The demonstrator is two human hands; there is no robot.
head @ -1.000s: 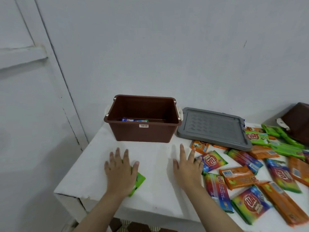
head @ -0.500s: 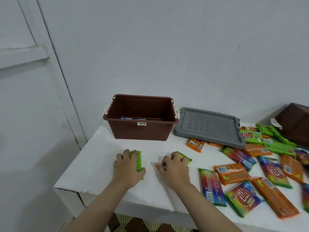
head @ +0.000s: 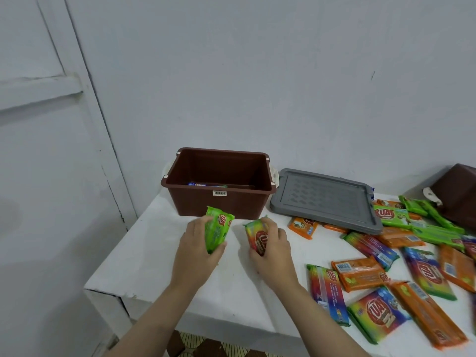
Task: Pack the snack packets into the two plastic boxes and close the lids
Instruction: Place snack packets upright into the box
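White worktop [head: 159, 256] fills lower frame. Open brown box [head: 219, 185] centre; grey lid [head: 324, 199] right of it. Loose packets [head: 360, 273] lower right. Left hand [head: 197, 249] clasps green packet [head: 216, 231]; right hand [head: 274, 251] clasps rainbow packet [head: 257, 235], both below box.

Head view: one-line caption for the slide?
Left hand holds a green packet, right hand a rainbow packet, before the open brown box.
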